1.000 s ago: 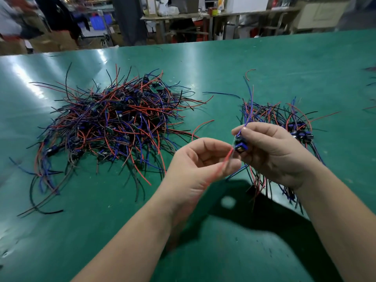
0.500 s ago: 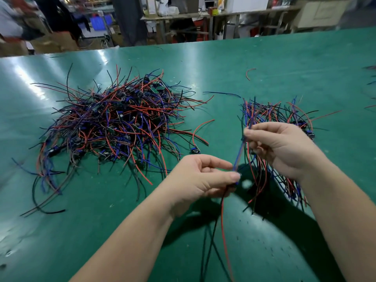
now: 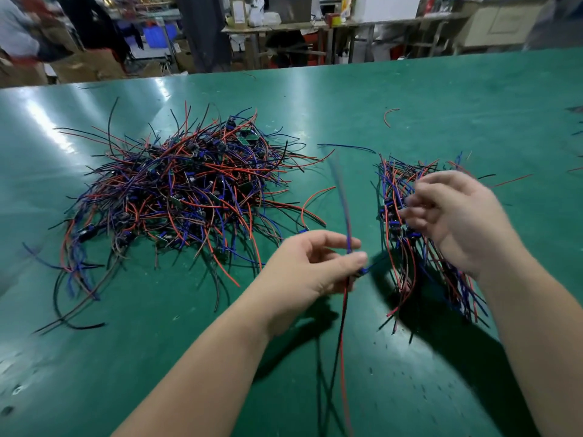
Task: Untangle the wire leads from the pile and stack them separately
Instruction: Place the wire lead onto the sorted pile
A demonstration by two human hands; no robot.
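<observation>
wire lead, single, in left grip; one big pile, one stack.

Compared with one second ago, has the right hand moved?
Yes. The right hand has moved rightward, away from the left hand, and now hovers over the sorted stack on the green table.

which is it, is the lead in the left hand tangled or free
Free: the left hand pinches one wire lead, apart from the tangled pile and the sorted stack.
</observation>
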